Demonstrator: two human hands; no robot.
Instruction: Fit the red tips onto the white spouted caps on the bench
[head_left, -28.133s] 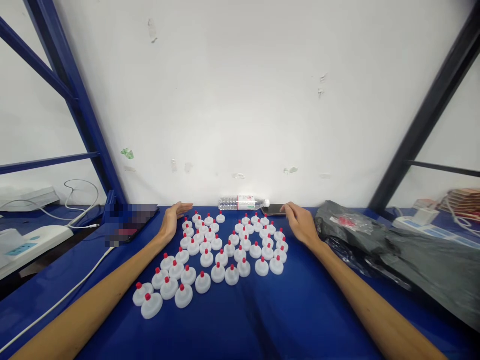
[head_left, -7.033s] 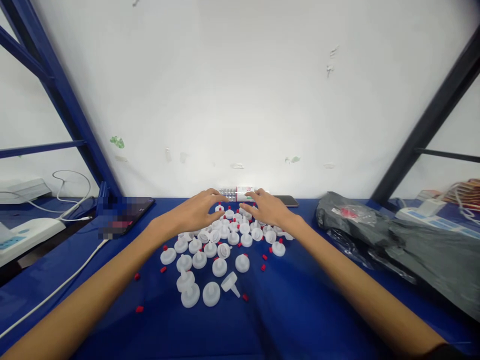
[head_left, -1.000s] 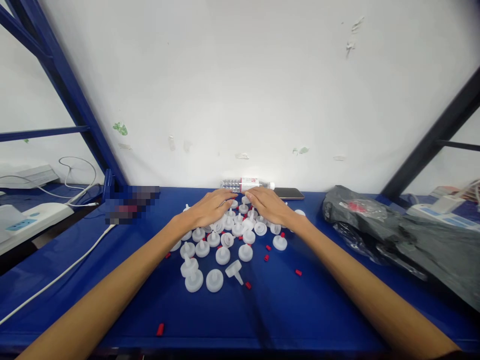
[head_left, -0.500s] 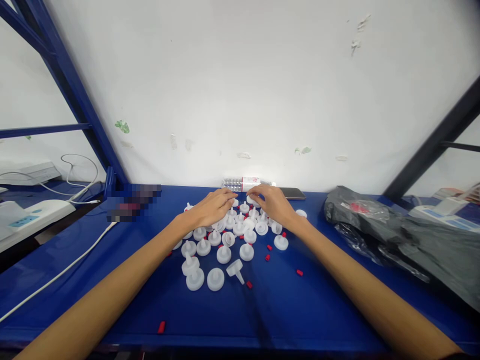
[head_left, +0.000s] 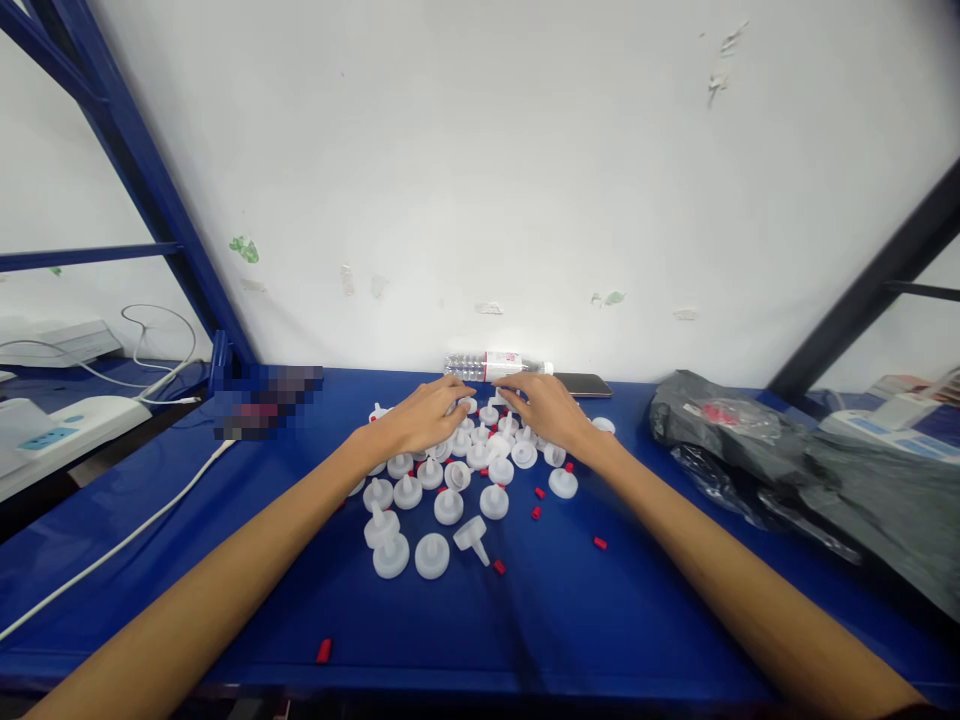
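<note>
Many white nozzle caps, one of them (head_left: 432, 556) near the front, lie in a pile on the blue table (head_left: 570, 620), with small red tips (head_left: 600, 544) among and around them. My left hand (head_left: 427, 415) rests over the left back part of the pile, fingers apart and palm down. Over the right back part is my right hand (head_left: 544, 405), its fingers spread and curved down beside the caps. Neither hand visibly holds anything. The caps beneath both palms are hidden.
A clear bottle (head_left: 499, 367) lies against the wall behind the hands, beside a dark phone (head_left: 581, 385). Grey plastic bags (head_left: 795, 450) cover the right side. At the left are a white cable (head_left: 120, 545) and a power strip (head_left: 82, 430).
The fingers of my right hand have opened slightly at the back of the pile. My left hand has hardly moved.
</note>
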